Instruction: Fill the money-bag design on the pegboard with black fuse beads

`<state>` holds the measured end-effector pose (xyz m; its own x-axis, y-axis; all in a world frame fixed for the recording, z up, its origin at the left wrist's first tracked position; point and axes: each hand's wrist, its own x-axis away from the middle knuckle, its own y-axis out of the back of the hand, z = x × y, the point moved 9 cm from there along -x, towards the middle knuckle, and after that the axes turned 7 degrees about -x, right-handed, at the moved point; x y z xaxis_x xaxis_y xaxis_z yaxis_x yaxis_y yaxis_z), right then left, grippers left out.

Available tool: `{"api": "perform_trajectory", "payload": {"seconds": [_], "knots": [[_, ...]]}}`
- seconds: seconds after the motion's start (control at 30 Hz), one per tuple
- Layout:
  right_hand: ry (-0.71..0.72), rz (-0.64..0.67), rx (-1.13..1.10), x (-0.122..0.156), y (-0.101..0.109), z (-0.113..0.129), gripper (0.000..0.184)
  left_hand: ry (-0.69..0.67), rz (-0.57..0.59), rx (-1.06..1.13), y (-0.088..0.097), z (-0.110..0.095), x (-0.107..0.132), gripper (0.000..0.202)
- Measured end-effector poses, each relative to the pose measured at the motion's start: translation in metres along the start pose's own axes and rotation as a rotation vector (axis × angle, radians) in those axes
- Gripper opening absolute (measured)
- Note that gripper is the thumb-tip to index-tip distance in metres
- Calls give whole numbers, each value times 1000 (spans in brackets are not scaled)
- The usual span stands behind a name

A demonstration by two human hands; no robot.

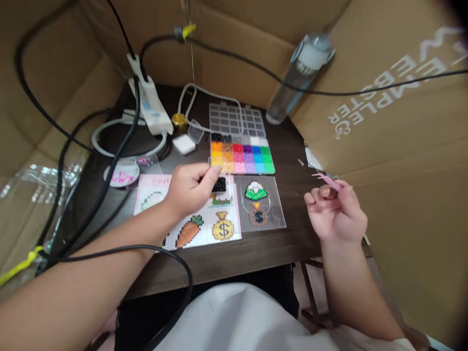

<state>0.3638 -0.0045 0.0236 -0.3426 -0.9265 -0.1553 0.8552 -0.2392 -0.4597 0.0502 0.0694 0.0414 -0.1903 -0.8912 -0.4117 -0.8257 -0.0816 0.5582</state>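
Note:
My left hand (192, 189) is closed, thumb against the bent forefinger, on a small clear box of black beads (219, 185) above the pattern sheet (208, 234). Pink tweezers (331, 182) rest in my right hand (337, 214), pinched between thumb and fingers with the tips pointing left. That hand is raised off the table's right side. Between the hands lies a clear pegboard (276, 209). It bears a green-and-white bead figure (255, 191) and, below it, a partly filled bead money bag (259, 215) with a brown outline and black beads inside.
Behind the pegboard stands an open compartment case (242, 155) of coloured beads. A small box of white beads (184, 145), a dish of pink beads (122, 174) and a power strip (149, 105) are to the left. A bottle (296, 80) leans back right; black cables (248, 61) cross overhead.

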Motion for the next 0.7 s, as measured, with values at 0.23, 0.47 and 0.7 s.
{"api": "perform_trajectory", "payload": {"seconds": [0.23,0.47,0.7], "knots": [[-41,64,8,-105,-58,-20,32,-10,21,-44,3,7,0,47],[-12,83,226,-135,-99,-75,37,83,62,-67,1,18,0,45],[55,135,404,-130,-102,-91,31,45,52,-61,2,15,1,44]]}}
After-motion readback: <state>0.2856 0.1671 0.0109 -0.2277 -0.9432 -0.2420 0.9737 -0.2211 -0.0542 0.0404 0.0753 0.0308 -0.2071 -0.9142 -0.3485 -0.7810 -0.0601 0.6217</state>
